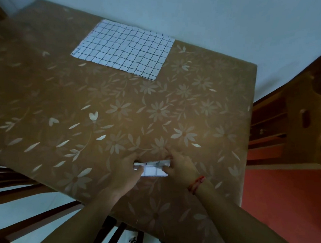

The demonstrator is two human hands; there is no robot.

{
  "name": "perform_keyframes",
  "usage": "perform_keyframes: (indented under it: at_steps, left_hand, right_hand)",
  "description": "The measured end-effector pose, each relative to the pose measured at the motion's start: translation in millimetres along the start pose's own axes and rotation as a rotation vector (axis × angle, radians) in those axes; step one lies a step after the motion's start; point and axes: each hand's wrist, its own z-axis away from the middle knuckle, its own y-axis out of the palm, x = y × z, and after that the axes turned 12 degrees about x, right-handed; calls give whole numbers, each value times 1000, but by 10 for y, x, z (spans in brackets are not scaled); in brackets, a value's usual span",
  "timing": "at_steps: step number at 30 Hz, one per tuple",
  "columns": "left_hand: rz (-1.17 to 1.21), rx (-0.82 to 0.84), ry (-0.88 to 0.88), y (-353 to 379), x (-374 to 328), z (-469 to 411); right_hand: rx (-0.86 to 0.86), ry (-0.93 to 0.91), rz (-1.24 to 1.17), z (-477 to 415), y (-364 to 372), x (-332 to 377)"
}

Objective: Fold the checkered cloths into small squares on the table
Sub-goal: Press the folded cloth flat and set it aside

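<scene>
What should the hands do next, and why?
Probably press the small folded white checkered cloth flat and release it: the left hand and right hand pinch its ends, and it already looks compact. The large unfolded checkered cloth lies spread at the far edge of the brown floral table, untouched.

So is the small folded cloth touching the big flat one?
Apart. Head view: the folded cloth lies at the near edge, the flat cloth at the far edge, patterned tablecloth between.

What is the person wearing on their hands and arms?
The left hand wears nothing. The right hand has a red thread bracelet around its wrist. No sleeves, gloves or rings show.
</scene>
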Motion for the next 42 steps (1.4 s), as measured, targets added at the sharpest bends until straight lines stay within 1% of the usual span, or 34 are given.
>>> perform_keyframes:
  at_steps: [2, 4, 7, 9, 12, 15, 21, 26, 30, 34, 37, 42]
  left_hand:
    - [74, -39, 7, -2, -67, 54]
    - [155, -43, 15, -5, -162, 103]
    - [238, -64, 57, -17, -296, 120]
    - [326, -93, 33, -26, -386, 86]
    - [511, -24, -23, 18, -497, -15]
    - [592, 44, -52, 107, -638, -83]
    - [543, 80, -44, 402, -992, -235]
    - [426, 136, 2, 587, -1266, -370]
    - [341, 152, 20, 671, -1346, -496]
    - [270, 129, 27, 687, -1406, -607]
    - [221, 125, 16, 684, -1417, -741]
    - [163, 110, -22, 681, -1359, -1069]
  right_hand:
    - [-45, 13, -11, 43, -43, 7]
    - [-88, 51, -47, 89, -98, 1]
    - [-143, 80, -167, 165, -178, -47]
    - [-195, 84, -275, 231, -265, -66]
    - [-279, 90, -424, 358, -406, -111]
    - [-339, 102, -574, 505, -542, -227]
    - [-525, 229, -668, 815, -722, -609]
    - [-576, 249, -727, 1031, -809, -832]
    - [-583, 256, -789, 1045, -823, -969]
    - [-560, 261, -838, 958, -818, -1058]
    - [-542, 305, -852, 817, -801, -1114]
    - [-567, 380, -830, 492, -838, -1209]
